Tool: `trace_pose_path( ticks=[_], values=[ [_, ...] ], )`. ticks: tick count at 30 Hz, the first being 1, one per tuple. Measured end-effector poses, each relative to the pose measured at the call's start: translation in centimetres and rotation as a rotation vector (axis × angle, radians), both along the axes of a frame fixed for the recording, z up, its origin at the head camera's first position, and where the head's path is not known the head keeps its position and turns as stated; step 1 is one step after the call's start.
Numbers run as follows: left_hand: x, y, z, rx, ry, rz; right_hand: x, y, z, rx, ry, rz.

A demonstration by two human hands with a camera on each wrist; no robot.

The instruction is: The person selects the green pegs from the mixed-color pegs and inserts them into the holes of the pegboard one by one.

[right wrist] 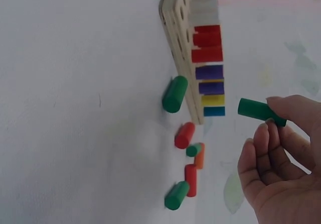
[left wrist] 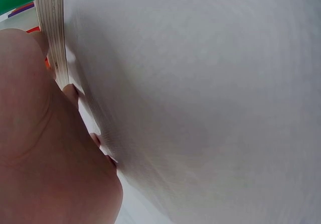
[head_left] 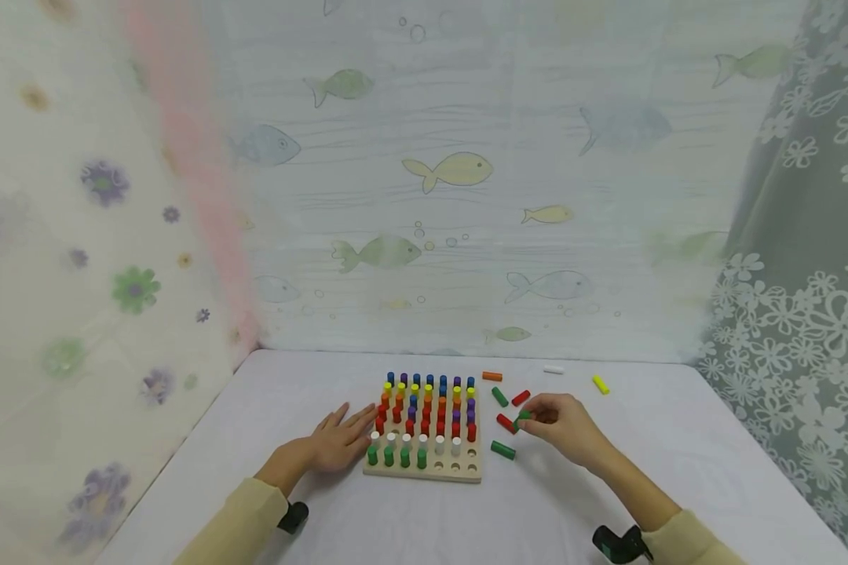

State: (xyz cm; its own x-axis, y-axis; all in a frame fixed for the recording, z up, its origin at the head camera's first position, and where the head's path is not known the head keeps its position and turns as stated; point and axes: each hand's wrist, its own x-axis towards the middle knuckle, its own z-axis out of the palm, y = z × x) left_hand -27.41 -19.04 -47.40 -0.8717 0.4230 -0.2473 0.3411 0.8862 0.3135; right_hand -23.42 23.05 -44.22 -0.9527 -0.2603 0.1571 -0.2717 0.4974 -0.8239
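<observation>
A wooden pegboard (head_left: 424,474) sits on the table, with upright pegs in rows of blue, yellow, orange, red, white and green, some purple among them. Bare holes (head_left: 455,467) show at its front right corner. My left hand (head_left: 341,443) lies with fingers spread at the board's left side, thumb and fingertips right at its edge (left wrist: 50,23). To the right of the board, my right hand (head_left: 564,428) pinches a green peg (right wrist: 256,109) between thumb and fingertips, above the loose pegs. A red peg (head_left: 506,424) and another green peg (head_left: 503,450) lie closest to that hand.
More loose pegs lie right of the board: an orange peg (head_left: 492,377), a green one (head_left: 499,396) and a red one (head_left: 520,398). Farther off are a white peg (head_left: 554,369) and a yellow peg (head_left: 601,384). A fish-patterned curtain (head_left: 452,235) hangs behind the table.
</observation>
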Motion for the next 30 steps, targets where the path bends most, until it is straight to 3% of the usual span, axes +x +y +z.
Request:
trace_pose_path(
  ticks=[9,20,30],
  values=[
    [0.1,0.1,0.1,0.019,-0.016,-0.015,0.8,-1.6,0.4,-0.046,-0.009,0.068],
    [0.1,-0.1,0.0,0.029,-0.005,0.000,0.9,-4.4,0.4,0.031,0.043,0.095],
    [-0.2,-0.4,-0.6,0.046,-0.003,-0.025,1.2,-6.9,-0.3,0.058,0.072,0.177]
  ],
)
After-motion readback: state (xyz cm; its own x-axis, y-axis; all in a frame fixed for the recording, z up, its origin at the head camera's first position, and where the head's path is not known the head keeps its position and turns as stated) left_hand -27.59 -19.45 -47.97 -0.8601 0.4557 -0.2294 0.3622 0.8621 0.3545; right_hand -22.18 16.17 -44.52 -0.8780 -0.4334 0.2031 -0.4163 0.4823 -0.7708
